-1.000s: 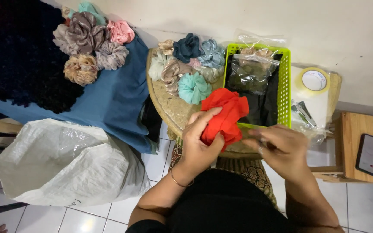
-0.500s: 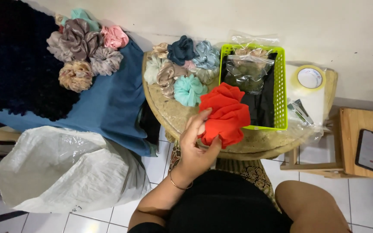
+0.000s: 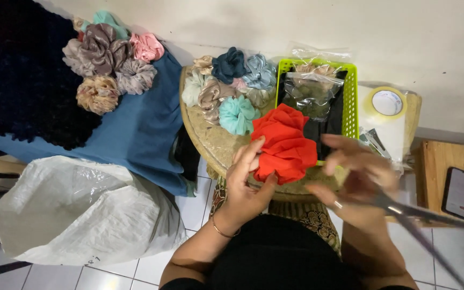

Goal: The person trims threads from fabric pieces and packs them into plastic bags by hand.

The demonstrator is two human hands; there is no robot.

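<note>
My left hand (image 3: pixel 247 182) grips a red fabric scrunchie (image 3: pixel 284 144) over the front of a small round woven table (image 3: pixel 205 139). My right hand (image 3: pixel 358 180), blurred by motion, holds a pair of scissors (image 3: pixel 425 228) whose blades point down to the right. It hovers just right of the scrunchie, apart from it. A heap of scrunchies (image 3: pixel 229 88) in teal, beige, navy and pale blue lies on the table behind my left hand.
A lime green plastic basket (image 3: pixel 351 102) holds clear bags. A tape roll (image 3: pixel 386 102) sits to its right, and a phone (image 3: pixel 459 192) lies on a wooden stool. More scrunchies (image 3: pixel 108 59) rest on blue cloth at left, above a white sack (image 3: pixel 76 215).
My right hand left the scrunchie, went out of view, and has come back holding scissors. My left hand kept its grip on the red scrunchie.
</note>
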